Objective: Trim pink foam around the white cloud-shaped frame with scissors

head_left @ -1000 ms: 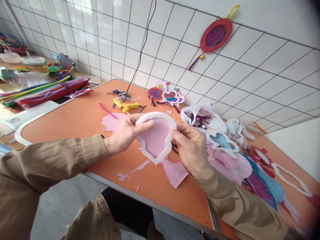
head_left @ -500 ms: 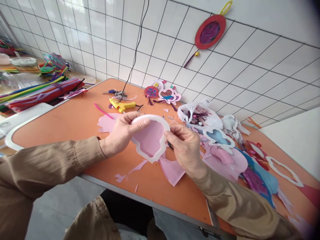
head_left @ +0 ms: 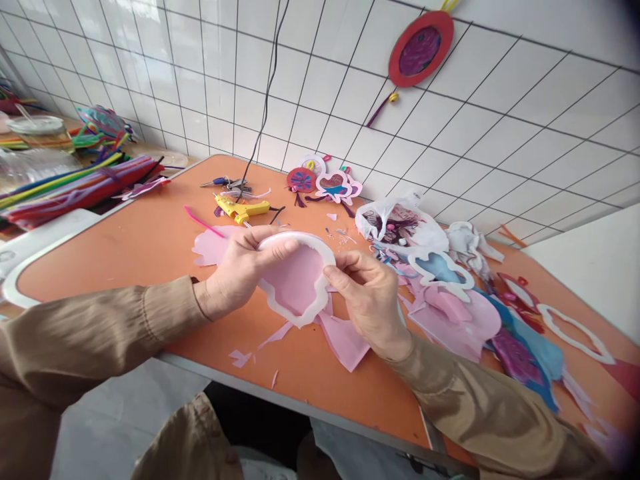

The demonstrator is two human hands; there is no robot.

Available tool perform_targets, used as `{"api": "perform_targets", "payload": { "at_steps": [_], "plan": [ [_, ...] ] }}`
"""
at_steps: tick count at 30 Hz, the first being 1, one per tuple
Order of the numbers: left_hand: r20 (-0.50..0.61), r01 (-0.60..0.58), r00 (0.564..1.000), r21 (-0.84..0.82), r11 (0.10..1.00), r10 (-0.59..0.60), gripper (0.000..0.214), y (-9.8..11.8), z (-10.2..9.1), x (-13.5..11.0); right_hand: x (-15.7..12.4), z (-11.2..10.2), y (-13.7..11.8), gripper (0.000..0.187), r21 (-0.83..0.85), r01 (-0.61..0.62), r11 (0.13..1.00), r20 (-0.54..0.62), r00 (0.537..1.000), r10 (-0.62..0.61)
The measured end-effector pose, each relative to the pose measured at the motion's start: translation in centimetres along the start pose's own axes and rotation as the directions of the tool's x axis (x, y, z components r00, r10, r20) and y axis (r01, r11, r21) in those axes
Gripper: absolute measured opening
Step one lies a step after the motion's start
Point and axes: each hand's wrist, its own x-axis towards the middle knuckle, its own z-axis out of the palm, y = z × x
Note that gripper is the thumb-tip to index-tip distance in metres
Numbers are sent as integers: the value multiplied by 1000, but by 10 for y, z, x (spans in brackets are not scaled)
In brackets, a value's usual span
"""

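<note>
- Thumb [head_left: 284, 251] of the left hand [head_left: 233, 267] is pressing flat on the white frame [head_left: 320, 303], its fingers supporting from behind.
- The right hand [head_left: 373, 300] is pinching the frame's right edge between thumb and forefinger.
- The frame, showing pink sheet [head_left: 297, 283] inside its opening, is being held above the orange table [head_left: 125, 253].
- Beyond, a yellow glue gun [head_left: 243, 209] is lying.
</note>
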Motion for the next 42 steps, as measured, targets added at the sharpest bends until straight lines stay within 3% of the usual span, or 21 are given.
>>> {"api": "perform_targets", "payload": {
  "at_steps": [14, 24, 32, 42],
  "plan": [
    [16, -26, 1000, 61, 998, 25, 31, -5, -7, 3, -4, 1, -12, 10, -67, 33, 997, 38, 999, -31],
    [-31, -13, 999, 63, 998, 15, 35, -3, -6, 1, -3, 2, -9, 11, -49, 71, 996, 33, 997, -69],
    [103, -32, 994, 38, 999, 28, 28, -1, -13, 6, -4, 2, -10, 11, -63, 106, 992, 43, 994, -103],
    [105, -132, 988, 149, 980, 117, 41, -1, -13, 3, -6, 2, -9, 13, -82, 130, 988, 58, 990, -125]
  ]
}}
